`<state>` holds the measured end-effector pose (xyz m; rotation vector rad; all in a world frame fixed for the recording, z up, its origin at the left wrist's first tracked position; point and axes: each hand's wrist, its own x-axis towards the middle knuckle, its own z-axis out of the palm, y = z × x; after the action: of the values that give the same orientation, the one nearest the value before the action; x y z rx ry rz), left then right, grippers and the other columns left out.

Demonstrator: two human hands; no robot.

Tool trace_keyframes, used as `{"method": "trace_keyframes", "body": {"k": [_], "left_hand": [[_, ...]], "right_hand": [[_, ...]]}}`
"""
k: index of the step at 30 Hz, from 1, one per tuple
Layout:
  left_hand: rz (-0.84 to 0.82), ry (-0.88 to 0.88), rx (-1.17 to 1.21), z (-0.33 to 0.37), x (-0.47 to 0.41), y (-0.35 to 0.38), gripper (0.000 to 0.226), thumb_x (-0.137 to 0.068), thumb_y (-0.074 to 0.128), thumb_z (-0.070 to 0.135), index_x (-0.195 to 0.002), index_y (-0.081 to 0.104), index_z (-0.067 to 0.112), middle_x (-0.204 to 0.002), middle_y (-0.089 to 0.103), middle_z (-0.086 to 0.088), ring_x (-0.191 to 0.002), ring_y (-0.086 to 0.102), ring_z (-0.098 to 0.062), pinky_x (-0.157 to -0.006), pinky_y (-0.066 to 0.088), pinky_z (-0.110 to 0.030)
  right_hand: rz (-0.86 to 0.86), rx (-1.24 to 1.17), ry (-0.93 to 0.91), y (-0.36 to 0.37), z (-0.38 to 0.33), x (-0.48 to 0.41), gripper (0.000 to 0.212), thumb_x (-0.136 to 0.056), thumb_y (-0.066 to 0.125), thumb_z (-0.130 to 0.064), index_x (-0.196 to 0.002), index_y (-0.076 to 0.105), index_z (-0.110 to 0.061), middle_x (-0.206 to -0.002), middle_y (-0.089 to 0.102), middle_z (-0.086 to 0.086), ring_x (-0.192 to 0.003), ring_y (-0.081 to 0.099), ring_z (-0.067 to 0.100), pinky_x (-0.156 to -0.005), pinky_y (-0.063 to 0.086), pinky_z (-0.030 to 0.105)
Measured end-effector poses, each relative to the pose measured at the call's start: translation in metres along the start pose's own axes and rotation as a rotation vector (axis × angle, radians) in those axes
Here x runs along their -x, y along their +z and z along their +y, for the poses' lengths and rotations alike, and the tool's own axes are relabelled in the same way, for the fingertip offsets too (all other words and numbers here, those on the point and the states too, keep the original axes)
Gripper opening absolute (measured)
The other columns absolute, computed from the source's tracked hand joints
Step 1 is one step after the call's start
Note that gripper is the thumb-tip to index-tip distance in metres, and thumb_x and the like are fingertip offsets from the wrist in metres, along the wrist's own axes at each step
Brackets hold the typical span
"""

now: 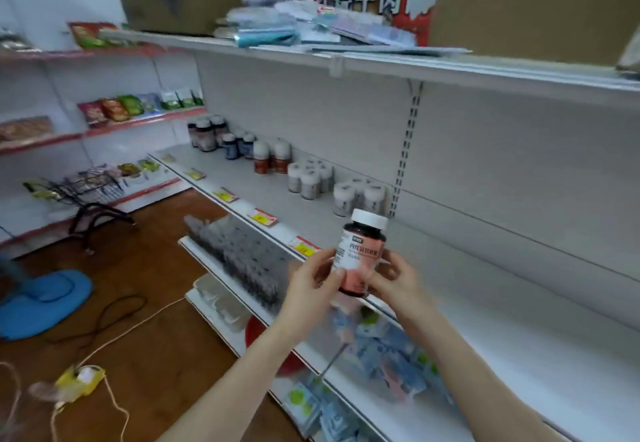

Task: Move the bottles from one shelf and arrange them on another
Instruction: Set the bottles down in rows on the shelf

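Both hands hold one dark bottle (360,251) with a white cap and a pink label, upright in front of the white middle shelf (485,303). My left hand (313,282) pinches its left side and my right hand (394,280) grips its right side. Further along the same shelf stand groups of bottles: white ones (360,197) closest, more white ones (310,178), two red-labelled ones (272,157), blue ones (239,145) and dark ones (206,133) at the far end.
The shelf above (381,60) carries stacked packets and cardboard boxes. Lower shelves hold a grey duster (242,254) and blue packets (388,355). On the wooden floor lie cables, a yellow power strip (81,381), a blue cushion (45,299) and a wire basket (90,192).
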<state>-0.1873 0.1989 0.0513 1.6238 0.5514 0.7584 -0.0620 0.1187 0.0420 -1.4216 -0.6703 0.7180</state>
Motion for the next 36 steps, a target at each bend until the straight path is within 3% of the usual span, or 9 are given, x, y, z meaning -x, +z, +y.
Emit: {"method": "trace_keyframes", "body": {"k": [3,6,10,15,19,22,26,31,36], "left_hand": [[0.086,0.033,-0.051,-0.002,-0.006,-0.076,0.029,-0.087,0.054,0.004,-0.113,0.053,0.016,-0.095,0.064,0.011,-0.077,0.059,0.018,-0.073,0.047,-0.003],[0.153,0.046,-0.095,-0.006,-0.012,-0.140,0.031,-0.088,0.054,0.008,-0.117,0.052,0.016,-0.106,0.061,0.005,-0.088,0.057,0.016,-0.080,0.047,-0.005],[0.241,0.047,-0.080,-0.015,-0.026,-0.203,0.029,-0.088,0.054,0.012,-0.116,0.052,0.019,-0.105,0.060,0.011,-0.092,0.058,0.009,-0.075,0.047,-0.004],[0.343,0.033,-0.108,-0.039,-0.071,-0.278,0.028,-0.088,0.054,0.013,-0.114,0.051,0.024,-0.103,0.058,0.014,-0.099,0.056,0.002,-0.075,0.047,-0.004],[0.387,0.045,-0.121,-0.062,-0.133,-0.336,0.026,-0.088,0.055,0.010,-0.107,0.051,0.027,-0.101,0.059,0.016,-0.090,0.058,0.011,-0.073,0.046,-0.002],[0.394,0.027,-0.144,-0.076,-0.187,-0.378,0.027,-0.088,0.055,0.015,-0.112,0.051,0.027,-0.107,0.059,0.012,-0.101,0.056,0.002,-0.077,0.045,-0.002],[0.428,0.039,-0.134,-0.082,-0.251,-0.433,0.027,-0.088,0.056,0.013,-0.102,0.050,0.035,-0.105,0.058,0.016,-0.100,0.057,-0.001,-0.079,0.047,-0.006],[0.425,0.027,-0.138,-0.094,-0.311,-0.495,0.033,-0.089,0.054,0.016,-0.122,0.049,0.017,-0.112,0.057,0.007,-0.102,0.055,-0.002,-0.076,0.046,-0.002],[0.329,0.027,-0.159,-0.115,-0.375,-0.565,0.036,-0.088,0.054,0.013,-0.124,0.050,0.014,-0.116,0.056,0.005,-0.099,0.054,0.001,-0.075,0.044,0.002]], "right_hand": [[-0.075,0.009,-0.017,0.076,-0.003,-0.023,0.032,-0.079,0.069,-0.014,-0.109,0.058,-0.014,-0.076,0.074,-0.005,-0.072,0.065,0.026,-0.069,0.050,0.042],[-0.183,0.075,-0.020,0.139,-0.005,-0.042,0.031,-0.080,0.069,-0.023,-0.109,0.058,-0.022,-0.079,0.073,0.001,-0.055,0.062,0.028,-0.047,0.047,0.030],[-0.258,0.057,-0.011,0.208,-0.004,-0.082,0.032,-0.076,0.072,-0.015,-0.105,0.063,-0.023,-0.098,0.071,-0.003,-0.092,0.066,0.014,-0.075,0.052,0.029],[-0.336,0.125,-0.048,0.285,0.004,-0.147,0.049,-0.066,0.078,-0.031,-0.111,0.062,-0.022,-0.109,0.070,0.003,-0.102,0.064,0.019,-0.089,0.053,0.041],[-0.391,0.133,-0.054,0.341,0.009,-0.218,0.033,-0.077,0.071,-0.013,-0.106,0.061,-0.022,-0.105,0.068,0.004,-0.094,0.064,0.015,-0.079,0.053,0.028],[-0.412,0.152,-0.064,0.381,0.006,-0.278,0.030,-0.076,0.072,-0.014,-0.096,0.059,-0.032,-0.105,0.068,0.002,-0.095,0.064,0.014,-0.078,0.052,0.027],[-0.415,0.141,-0.056,0.433,-0.003,-0.350,0.043,-0.075,0.072,-0.012,-0.116,0.059,-0.015,-0.103,0.068,0.004,-0.097,0.064,0.019,-0.080,0.054,0.032],[-0.417,0.145,-0.043,0.492,-0.003,-0.416,0.042,-0.075,0.073,-0.014,-0.113,0.057,-0.020,-0.111,0.066,0.009,-0.103,0.063,0.023,-0.090,0.052,0.042],[-0.342,0.135,-0.054,0.550,0.006,-0.474,0.042,-0.075,0.072,-0.012,-0.114,0.056,-0.019,-0.104,0.067,0.002,-0.098,0.063,0.016,-0.082,0.054,0.030]]}}
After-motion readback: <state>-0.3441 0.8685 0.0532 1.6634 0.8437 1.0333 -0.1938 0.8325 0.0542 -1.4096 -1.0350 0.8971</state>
